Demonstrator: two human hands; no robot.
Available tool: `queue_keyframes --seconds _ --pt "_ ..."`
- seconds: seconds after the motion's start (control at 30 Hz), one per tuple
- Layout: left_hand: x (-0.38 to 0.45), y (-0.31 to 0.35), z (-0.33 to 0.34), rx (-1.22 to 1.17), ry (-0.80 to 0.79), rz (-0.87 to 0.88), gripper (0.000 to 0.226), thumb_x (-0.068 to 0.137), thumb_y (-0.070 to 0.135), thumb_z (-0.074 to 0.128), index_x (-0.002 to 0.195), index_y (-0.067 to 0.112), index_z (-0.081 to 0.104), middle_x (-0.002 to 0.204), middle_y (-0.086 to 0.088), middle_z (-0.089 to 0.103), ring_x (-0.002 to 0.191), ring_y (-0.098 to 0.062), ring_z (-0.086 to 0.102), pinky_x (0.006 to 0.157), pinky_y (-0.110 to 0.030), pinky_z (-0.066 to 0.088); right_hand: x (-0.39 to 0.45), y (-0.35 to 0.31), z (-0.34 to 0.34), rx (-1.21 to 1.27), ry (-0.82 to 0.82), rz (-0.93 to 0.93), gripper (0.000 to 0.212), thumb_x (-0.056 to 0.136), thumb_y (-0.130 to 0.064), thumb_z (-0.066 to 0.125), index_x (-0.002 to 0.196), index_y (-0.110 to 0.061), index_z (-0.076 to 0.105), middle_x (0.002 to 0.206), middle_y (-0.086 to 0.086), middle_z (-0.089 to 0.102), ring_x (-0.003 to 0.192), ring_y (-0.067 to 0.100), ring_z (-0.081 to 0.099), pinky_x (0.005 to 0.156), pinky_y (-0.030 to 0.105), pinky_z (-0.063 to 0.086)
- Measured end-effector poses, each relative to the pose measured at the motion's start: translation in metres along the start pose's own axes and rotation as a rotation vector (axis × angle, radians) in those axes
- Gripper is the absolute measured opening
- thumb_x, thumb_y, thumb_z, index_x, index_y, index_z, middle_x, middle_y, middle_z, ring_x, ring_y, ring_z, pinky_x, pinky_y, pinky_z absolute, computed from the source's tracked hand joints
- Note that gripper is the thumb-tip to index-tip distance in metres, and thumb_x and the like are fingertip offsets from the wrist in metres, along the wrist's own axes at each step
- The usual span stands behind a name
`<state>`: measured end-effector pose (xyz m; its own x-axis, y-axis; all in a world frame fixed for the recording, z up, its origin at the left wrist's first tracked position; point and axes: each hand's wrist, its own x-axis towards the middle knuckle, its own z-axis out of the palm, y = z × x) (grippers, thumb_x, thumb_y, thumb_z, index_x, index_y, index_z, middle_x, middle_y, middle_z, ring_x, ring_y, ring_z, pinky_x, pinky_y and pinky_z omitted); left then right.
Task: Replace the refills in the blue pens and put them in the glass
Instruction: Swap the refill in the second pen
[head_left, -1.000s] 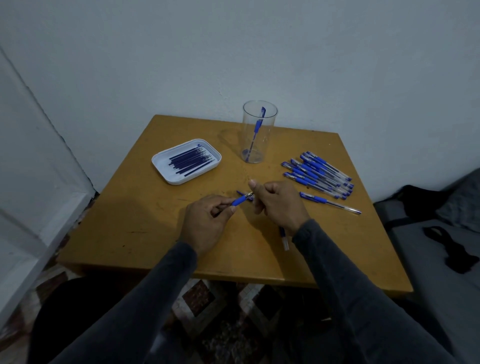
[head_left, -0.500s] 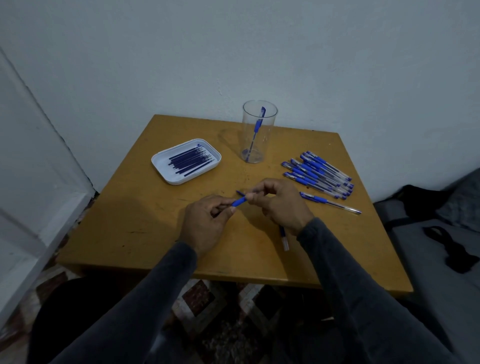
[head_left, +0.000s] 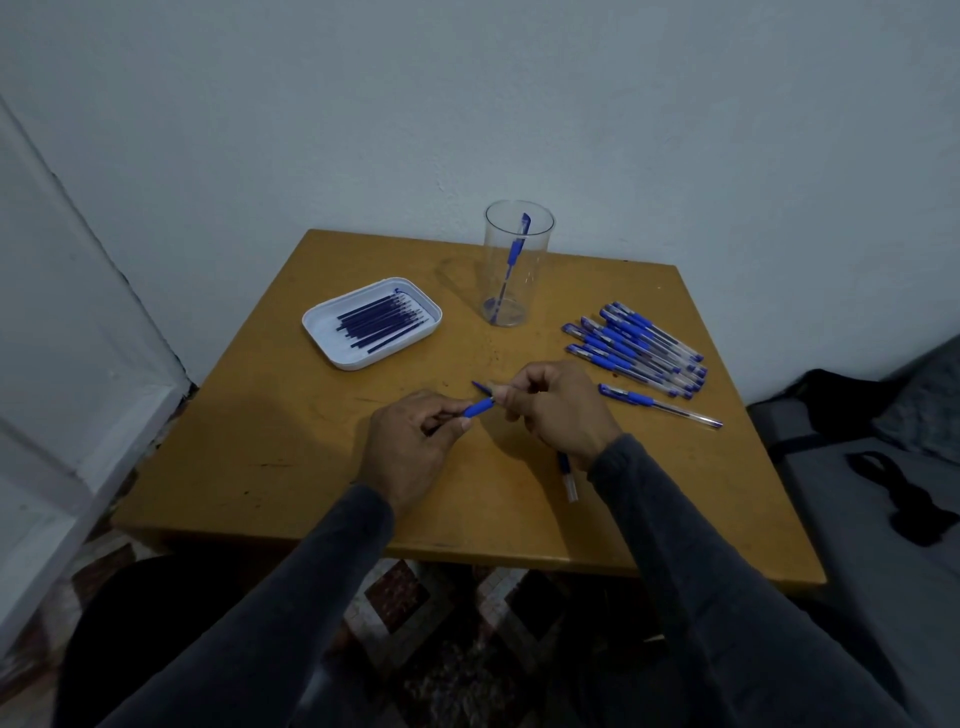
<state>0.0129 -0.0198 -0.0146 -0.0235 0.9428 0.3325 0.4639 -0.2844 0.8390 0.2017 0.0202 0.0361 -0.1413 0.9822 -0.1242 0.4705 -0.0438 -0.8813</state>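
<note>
At frame centre the left hand (head_left: 410, 447) pinches a blue pen (head_left: 479, 407) whose tip the right hand (head_left: 558, 410) grips with curled fingers, above bare surface (head_left: 270, 447) clear to the near edge, with the refill tray (head_left: 371, 323) upper left, the glass (head_left: 517, 265) beyond holding one pen, and the pen pile (head_left: 636, 349) at right.

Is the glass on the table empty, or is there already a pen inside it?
Not empty: one blue pen stands tilted inside the upright glass, its top leaning on the rim.
</note>
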Motion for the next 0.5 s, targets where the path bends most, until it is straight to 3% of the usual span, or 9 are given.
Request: queue_keyframes --seconds 0.17,0.27,0.37,0.43,0.5 --pt "0.000 -0.002 0.001 0.075 0.023 0.058 0.019 0.087 0.008 0.076 0.106 0.012 0.078 0.085 0.015 0.065 0.081 0.007 0.060 0.069 -0.004 0.043 0.001 -0.006 0.001 0.082 -0.006 0.098 0.024 0.093 -0.022 0.074 0.088 0.002 0.072 0.068 0.006 0.065 0.044 0.002 0.048 0.042 0.016 0.038" --pt "0.001 -0.002 0.001 0.071 0.072 0.054 0.018 0.089 0.010 0.073 0.107 0.014 0.076 0.088 0.016 0.065 0.082 0.008 0.060 0.070 -0.004 0.043 -0.001 -0.009 0.006 0.170 0.021 0.111 0.025 0.095 -0.028 0.072 0.087 -0.004 0.073 0.067 0.000 0.064 0.044 0.002 0.046 0.041 0.017 0.037" --pt "0.001 -0.001 0.001 -0.005 0.162 -0.055 0.017 0.094 0.015 0.069 0.110 0.017 0.074 0.093 0.013 0.067 0.083 0.007 0.060 0.071 -0.008 0.046 0.003 -0.012 0.013 -0.051 0.132 0.051 0.028 0.096 -0.045 0.065 0.100 -0.019 0.074 0.087 -0.005 0.069 0.075 0.004 0.059 0.060 0.021 0.044" --pt "0.002 0.000 0.000 -0.022 0.186 -0.092 0.018 0.095 0.016 0.068 0.112 0.017 0.073 0.094 0.012 0.068 0.084 0.007 0.061 0.071 -0.008 0.047 0.009 -0.011 0.017 -0.312 0.193 0.038 0.032 0.099 -0.041 0.063 0.120 -0.019 0.071 0.112 -0.001 0.069 0.100 0.011 0.060 0.076 0.024 0.047" --pt "0.002 -0.001 0.001 -0.013 0.175 -0.096 0.020 0.095 0.017 0.067 0.114 0.017 0.073 0.097 0.010 0.069 0.088 0.006 0.061 0.073 -0.008 0.049 0.013 -0.010 0.023 -0.462 0.157 0.063 0.039 0.100 -0.036 0.063 0.133 -0.015 0.064 0.126 0.004 0.062 0.111 0.017 0.058 0.087 0.029 0.050"
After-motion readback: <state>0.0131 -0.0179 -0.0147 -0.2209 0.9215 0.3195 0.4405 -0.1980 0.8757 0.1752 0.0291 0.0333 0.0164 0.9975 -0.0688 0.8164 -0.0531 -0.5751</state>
